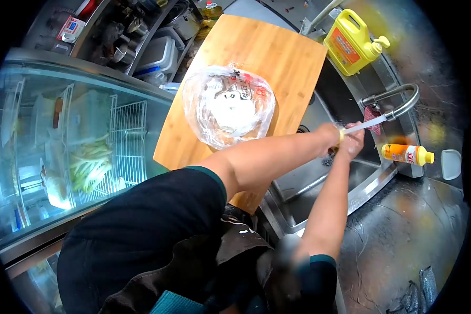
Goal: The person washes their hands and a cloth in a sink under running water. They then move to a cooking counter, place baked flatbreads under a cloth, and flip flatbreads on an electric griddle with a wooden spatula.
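The wooden board [293, 57], bearing a plastic bag [227, 107], partly covers the sink [303, 183].

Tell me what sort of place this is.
Likely a restaurant or shop kitchen: there is a steel sink with a running faucet, a large wooden board and a glass-fronted cooler with wire racks.

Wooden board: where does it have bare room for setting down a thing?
The board looks bare between the plastic bag and its far end, near the yellow jug, and in the strip toward the sink. It is crowded at the bag and near the body, where the left forearm crosses.
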Demonstrator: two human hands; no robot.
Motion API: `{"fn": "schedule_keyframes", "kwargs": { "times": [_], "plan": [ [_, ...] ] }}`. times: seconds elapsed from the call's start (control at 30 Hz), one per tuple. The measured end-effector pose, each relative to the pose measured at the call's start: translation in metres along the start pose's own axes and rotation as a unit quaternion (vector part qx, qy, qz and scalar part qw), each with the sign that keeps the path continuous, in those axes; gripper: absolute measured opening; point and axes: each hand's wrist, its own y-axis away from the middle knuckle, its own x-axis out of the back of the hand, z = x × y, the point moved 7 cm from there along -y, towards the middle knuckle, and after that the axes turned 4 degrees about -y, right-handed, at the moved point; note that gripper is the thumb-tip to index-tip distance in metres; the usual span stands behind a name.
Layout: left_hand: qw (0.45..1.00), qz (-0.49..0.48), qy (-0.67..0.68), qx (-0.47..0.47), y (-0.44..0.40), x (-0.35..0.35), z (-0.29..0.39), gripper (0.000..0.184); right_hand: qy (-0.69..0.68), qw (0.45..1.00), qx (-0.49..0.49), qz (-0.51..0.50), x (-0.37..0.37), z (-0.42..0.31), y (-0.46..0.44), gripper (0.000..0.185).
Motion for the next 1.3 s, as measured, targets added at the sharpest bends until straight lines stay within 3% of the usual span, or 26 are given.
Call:
{"fn": "schedule_keyframes", "kwargs": {
  "times": [0.03,0.07,0.1,0.13,0.17,0.2,0.27,0.33,0.47,0.53,0.6,0.63,0.67,0.7,0.77,0.87,0.97,1.0,1.03,1.07,1.1,1.2,1.23,1.3],
  "plan": [
    [0.999,-0.022,0.014,-0.022,0.018,-0.004,0.007,0.029,0.003,1.0,-0.007,0.012,0.004,0.005,-0.005,0.044],
    [0.995,-0.02,0.087,-0.049,0.008,-0.002,0.006,0.03,0.186,0.982,0.027,0.016,0.011,0.002,-0.008,0.043],
    [0.984,-0.023,0.16,-0.075,-0.015,-0.002,0.003,0.031,0.366,0.928,0.062,0.023,0.017,-0.008,-0.012,0.042],
    [0.967,-0.032,0.234,-0.095,-0.03,-0.008,0.005,0.033,0.313,0.943,-0.082,-0.082,0.04,0.052,-0.045,0.041],
    [0.955,-0.053,0.286,-0.059,-0.034,-0.011,0.005,0.032,0.045,0.979,-0.197,-0.012,0.036,0.068,-0.014,0.042],
    [0.939,-0.074,0.336,-0.021,-0.035,-0.006,0.006,0.031,-0.018,0.958,-0.283,-0.049,0.021,0.054,0.013,0.045],
    [0.915,-0.093,0.392,0.022,-0.028,-0.002,0.012,0.029,-0.176,0.931,-0.311,-0.076,0.011,0.041,0.038,0.04],
    [0.945,-0.079,0.316,0.003,-0.025,0.01,0.011,0.028,-0.152,0.963,-0.203,-0.092,0.025,0.031,0.033,0.031],
    [0.992,0.06,0.112,-0.012,-0.031,0.022,-0.003,0.035,-0.065,0.994,-0.07,-0.054,0.008,0.002,0.047,0.024],
    [0.983,0.005,0.171,0.058,-0.082,0.011,-0.039,0.042,0.028,0.995,-0.043,-0.083,-0.016,-0.012,0.075,0.013],
    [0.945,-0.071,0.267,0.176,-0.137,-0.004,-0.081,0.042,0.211,0.971,0.109,-0.04,-0.031,-0.04,0.096,0.016],
    [0.98,-0.1,0.157,0.066,-0.123,-0.001,-0.066,0.04,0.299,0.937,0.178,-0.019,-0.036,-0.049,0.105,0.018],
    [0.99,-0.127,0.042,-0.046,-0.081,0.008,-0.041,0.04,0.326,0.926,0.189,-0.004,-0.035,-0.049,0.105,0.021],
    [0.973,-0.152,-0.072,-0.158,-0.032,0.016,-0.015,0.042,0.352,0.915,0.199,0.009,-0.035,-0.047,0.102,0.024],
    [0.995,-0.08,0.005,0.066,-0.073,0.011,-0.048,0.047,0.377,0.897,0.226,0.037,-0.029,-0.044,0.086,0.036],
    [0.998,-0.024,0.036,0.034,-0.053,0.004,-0.04,0.051,0.264,0.961,0.027,0.084,0.004,-0.008,0.035,0.046],
    [0.981,-0.105,0.121,0.107,-0.06,-0.005,-0.04,0.038,0.345,0.936,-0.06,0.033,0.05,0.06,-0.02,0.055],
    [0.973,-0.101,0.163,0.129,-0.047,-0.006,-0.03,0.041,0.179,0.971,-0.157,-0.001,0.05,0.074,-0.012,0.056],
    [0.962,-0.094,0.206,0.151,-0.021,-0.008,-0.009,0.043,0.007,0.968,-0.25,-0.038,0.044,0.083,0.006,0.058],
    [0.95,-0.088,0.25,0.169,-0.007,-0.008,0.006,0.046,-0.164,0.926,-0.331,-0.075,0.034,0.086,0.024,0.06],
    [0.928,-0.126,0.301,0.181,-0.01,-0.008,0.01,0.048,-0.116,0.928,-0.354,-0.018,0.036,0.072,0.042,0.055],
    [0.93,-0.207,0.283,0.107,-0.008,-0.001,0.031,0.037,-0.213,0.934,-0.279,-0.061,0.037,0.063,0.063,0.052],
    [0.896,-0.192,0.381,0.126,-0.017,-0.003,0.03,0.034,-0.241,0.941,-0.234,-0.03,0.046,0.064,0.058,0.045],
    [0.955,-0.143,0.261,0.014,-0.042,0.01,0.02,0.031,-0.177,0.965,-0.196,-0.009,0.047,0.04,0.067,0.044]
  ]
}}
